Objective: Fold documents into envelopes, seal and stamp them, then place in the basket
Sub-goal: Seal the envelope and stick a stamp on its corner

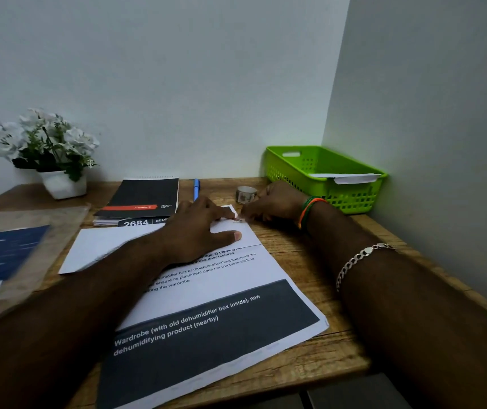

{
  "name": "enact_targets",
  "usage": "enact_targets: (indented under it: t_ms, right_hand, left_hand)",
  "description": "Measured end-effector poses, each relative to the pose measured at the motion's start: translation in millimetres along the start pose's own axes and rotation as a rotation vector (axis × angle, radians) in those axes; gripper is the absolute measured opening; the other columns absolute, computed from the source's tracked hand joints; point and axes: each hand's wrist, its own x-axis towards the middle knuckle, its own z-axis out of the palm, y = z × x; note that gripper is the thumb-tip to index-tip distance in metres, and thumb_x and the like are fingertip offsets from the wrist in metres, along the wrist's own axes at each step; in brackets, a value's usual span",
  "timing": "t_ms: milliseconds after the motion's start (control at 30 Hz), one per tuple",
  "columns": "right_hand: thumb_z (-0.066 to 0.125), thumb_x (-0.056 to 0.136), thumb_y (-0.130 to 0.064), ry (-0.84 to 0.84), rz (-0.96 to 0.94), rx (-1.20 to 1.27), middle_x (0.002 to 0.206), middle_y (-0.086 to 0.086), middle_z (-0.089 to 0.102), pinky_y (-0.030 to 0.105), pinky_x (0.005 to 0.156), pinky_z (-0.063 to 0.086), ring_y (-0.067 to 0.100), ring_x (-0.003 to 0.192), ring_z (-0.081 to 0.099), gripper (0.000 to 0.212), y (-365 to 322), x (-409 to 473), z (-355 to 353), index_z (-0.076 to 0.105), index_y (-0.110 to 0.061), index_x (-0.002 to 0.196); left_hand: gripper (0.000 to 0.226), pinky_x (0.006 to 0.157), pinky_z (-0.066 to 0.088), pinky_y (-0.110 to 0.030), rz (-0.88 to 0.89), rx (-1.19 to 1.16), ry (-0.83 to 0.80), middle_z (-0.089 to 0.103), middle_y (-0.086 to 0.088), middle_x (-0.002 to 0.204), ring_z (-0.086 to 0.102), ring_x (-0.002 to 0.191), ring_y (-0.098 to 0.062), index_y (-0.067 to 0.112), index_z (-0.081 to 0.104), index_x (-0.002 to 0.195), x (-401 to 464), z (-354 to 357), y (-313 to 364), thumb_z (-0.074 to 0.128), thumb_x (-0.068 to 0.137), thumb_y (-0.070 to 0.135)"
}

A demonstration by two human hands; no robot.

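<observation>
Together two hands, left hand (199,228) and right hand (271,205), press one envelope (112,246).

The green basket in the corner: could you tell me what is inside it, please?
The green basket holds at least one white envelope, its end resting over the front rim. The basket wall hides anything lower down, so I cannot count further envelopes.

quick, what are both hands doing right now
Left hand: open, fingers pressing flat on the white envelope.
Right hand: fingers curled at the envelope's corner, seemingly pinching a small stamp; too small to confirm.
</observation>
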Motion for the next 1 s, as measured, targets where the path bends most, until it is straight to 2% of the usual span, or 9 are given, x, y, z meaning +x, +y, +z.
enact_targets:
  t_ms: [233,333,433,533,700,767,867,933,1000]
  right_hand:
    - [0.087,0.071,-0.009,0.015,0.002,-0.032,0.037,-0.008,0.052,0.018,0.042,0.036,0.004,0.034,0.044,0.03,1.5,0.6,1.1,0.061,-0.013,0.057]
    - [0.088,0.072,-0.019,-0.001,-0.009,-0.028,0.038,-0.006,0.053,0.017,0.042,0.036,0.006,0.036,0.045,0.037,0.3,-0.7,0.1,0.061,-0.017,0.047]
    - [0.094,0.062,-0.026,-0.003,0.01,-0.1,0.041,-0.007,0.052,0.018,0.042,0.033,0.009,0.04,0.044,0.04,-2.1,0.5,3.2,0.057,-0.016,0.054]
    - [0.091,0.065,-0.015,-0.019,0.011,-0.069,0.05,-0.001,0.057,0.02,0.046,0.037,0.012,0.048,0.048,0.025,-0.8,2.3,2.3,0.067,-0.011,0.069]
    - [0.081,0.076,-0.012,-0.031,0.009,-0.02,0.059,0.011,0.059,0.024,0.049,0.04,0.017,0.051,0.049,0.019,3.3,3.0,-3.7,0.067,-0.009,0.062]
    - [0.08,0.08,-0.015,-0.019,0.008,0.059,0.065,0.017,0.059,0.023,0.047,0.04,0.016,0.048,0.05,0.022,5.0,4.9,-2.6,0.066,-0.005,0.066]
    - [0.083,0.08,-0.024,0.011,-0.046,0.028,0.068,0.016,0.063,0.023,0.05,0.042,0.013,0.045,0.049,0.028,4.2,5.5,3.1,0.066,-0.005,0.069]
    - [0.085,0.078,-0.026,0.031,-0.089,-0.041,0.065,0.007,0.063,0.017,0.048,0.041,0.009,0.045,0.05,0.028,1.7,4.0,7.0,0.067,-0.006,0.074]
    - [0.087,0.076,-0.028,0.01,-0.132,-0.144,0.064,-0.003,0.063,0.01,0.046,0.039,0.004,0.052,0.053,0.026,-3.0,1.0,9.8,0.072,-0.007,0.081]
  left_hand:
    - [0.051,0.109,0.033,-0.04,-0.02,0.006,0.005,0.045,0.004,0.126,0.039,0.127,-0.028,0.038,0.056,0.136,-0.9,-0.5,3.6,0.061,0.091,0.061]
    - [0.053,0.114,0.033,-0.048,-0.021,0.007,-0.009,0.045,0.005,0.128,0.038,0.13,-0.027,0.042,0.053,0.139,-1.5,-1.0,3.9,0.059,0.091,0.062]
    - [0.055,0.113,0.034,-0.049,-0.019,0.025,-0.02,0.045,0.005,0.127,0.039,0.13,-0.028,0.04,0.052,0.14,-0.7,-1.4,3.6,0.058,0.091,0.064]
    - [0.051,0.112,0.035,-0.047,-0.014,0.016,-0.002,0.04,0.009,0.118,0.04,0.126,-0.028,0.04,0.055,0.136,-0.7,0.2,2.9,0.059,0.091,0.063]
    - [0.054,0.114,0.033,-0.047,-0.003,0.001,0.021,0.05,0.005,0.127,0.043,0.128,-0.025,0.034,0.055,0.135,-1.8,0.4,1.0,0.061,0.09,0.063]
    - [0.054,0.109,0.036,-0.041,0.012,-0.075,0.062,0.053,0.01,0.121,0.048,0.12,-0.016,0.032,0.054,0.132,-4.7,0.0,0.8,0.066,0.088,0.061]
    - [0.052,0.091,0.043,-0.026,0.013,-0.263,0.155,0.053,0.018,0.108,0.053,0.101,0.003,0.027,0.055,0.128,-7.8,-3.6,2.6,0.072,0.086,0.054]
    - [0.056,0.081,0.043,-0.024,-0.066,-0.304,0.18,0.056,0.01,0.111,0.057,0.101,-0.005,0.025,0.055,0.128,-8.3,-14.7,-1.1,0.072,0.086,0.057]
    - [0.064,0.082,0.041,-0.029,-0.151,-0.159,0.151,0.056,0.009,0.111,0.056,0.103,-0.014,0.028,0.055,0.129,-12.2,-29.1,-13.0,0.073,0.08,0.065]
